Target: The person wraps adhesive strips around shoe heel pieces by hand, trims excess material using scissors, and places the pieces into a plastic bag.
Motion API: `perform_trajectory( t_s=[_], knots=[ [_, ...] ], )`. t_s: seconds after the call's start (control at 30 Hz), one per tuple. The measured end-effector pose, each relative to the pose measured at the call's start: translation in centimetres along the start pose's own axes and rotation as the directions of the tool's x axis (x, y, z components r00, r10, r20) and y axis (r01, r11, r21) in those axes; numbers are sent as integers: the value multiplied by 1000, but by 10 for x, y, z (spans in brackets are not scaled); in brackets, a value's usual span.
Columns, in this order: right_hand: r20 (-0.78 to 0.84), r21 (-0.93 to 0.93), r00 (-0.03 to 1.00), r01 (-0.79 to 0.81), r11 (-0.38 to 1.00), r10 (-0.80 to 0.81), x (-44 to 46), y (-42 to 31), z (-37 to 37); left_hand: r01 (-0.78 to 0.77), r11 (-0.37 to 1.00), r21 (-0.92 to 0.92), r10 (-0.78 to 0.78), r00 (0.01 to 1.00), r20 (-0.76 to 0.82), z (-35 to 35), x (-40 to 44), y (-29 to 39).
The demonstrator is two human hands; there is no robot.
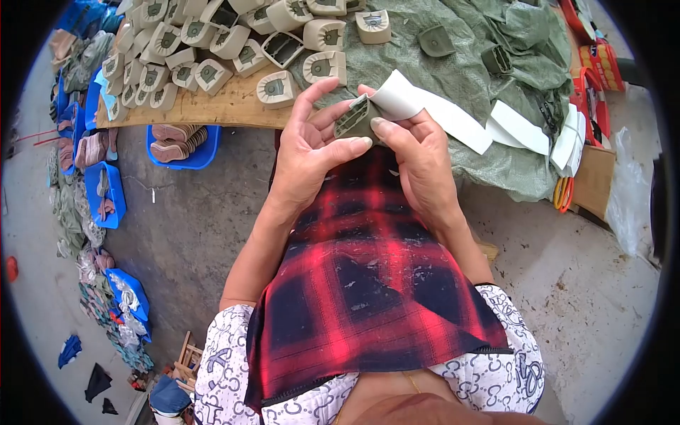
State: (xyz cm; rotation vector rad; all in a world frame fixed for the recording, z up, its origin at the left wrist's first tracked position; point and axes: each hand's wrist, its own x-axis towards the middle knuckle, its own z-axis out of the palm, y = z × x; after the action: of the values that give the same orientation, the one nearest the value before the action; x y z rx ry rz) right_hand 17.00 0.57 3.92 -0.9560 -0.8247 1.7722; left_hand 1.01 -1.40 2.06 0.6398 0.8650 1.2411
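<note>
An olive-green shoe heel (pixel 352 122) with a ribbed hollow side is held between my hands above the table's front edge. My left hand (pixel 301 152) is closed on it, with the thumb along its lower edge and the index finger raised. My right hand (pixel 425 152) pinches a white strip (pixel 443 115) against the heel's right side, thumb on the heel. The strip curls up at the heel and trails right over the green sheet. Nearby lie a beige-covered heel (pixel 276 90) and two bare green heels (pixel 436 41), one tipped on its side.
A pile of beige-covered heels (pixel 198 32) fills the table's back left. More white strips (pixel 520 127) and a bundle (pixel 569 142) lie right on the green sheet (pixel 506 166). Orange handles (pixel 563 195) hang at its edge. Blue bins (pixel 191 161) stand on the floor at left.
</note>
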Motion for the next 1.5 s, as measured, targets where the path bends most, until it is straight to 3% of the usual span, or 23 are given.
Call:
perform_trajectory(
  t_s=[0.2,0.4,0.63,0.7,0.93,1.13,1.27,1.43,1.5],
  knots=[
    [43,76,999,-6,997,2,-4,2,-5,20,1000,-22,-21,1000,-6,-2,-3,1],
    [3,-44,1000,-5,999,5,-2,0,2,15,1000,-21,-16,1000,-8,-2,-2,0],
    [67,51,998,19,999,-22,-4,5,-9,59,993,-100,-59,998,5,-6,-2,0],
    [45,99,999,2,995,-6,-2,3,-11,42,999,-22,-42,999,0,-1,-4,3],
    [17,-138,988,155,978,-154,5,-3,-21,-35,987,160,34,999,6,11,-7,12],
    [-64,-175,973,209,962,-223,-6,0,-15,-18,982,190,19,1000,-3,18,-7,10],
    [-76,-342,915,350,872,-397,-5,13,-12,-31,961,275,40,999,-24,18,0,2],
    [-85,-520,842,418,745,-532,-4,24,-9,-30,919,392,72,993,-94,26,6,-1],
    [-87,-572,858,374,730,-507,-2,26,-15,-44,877,478,99,991,-92,28,9,-3]
  ],
)
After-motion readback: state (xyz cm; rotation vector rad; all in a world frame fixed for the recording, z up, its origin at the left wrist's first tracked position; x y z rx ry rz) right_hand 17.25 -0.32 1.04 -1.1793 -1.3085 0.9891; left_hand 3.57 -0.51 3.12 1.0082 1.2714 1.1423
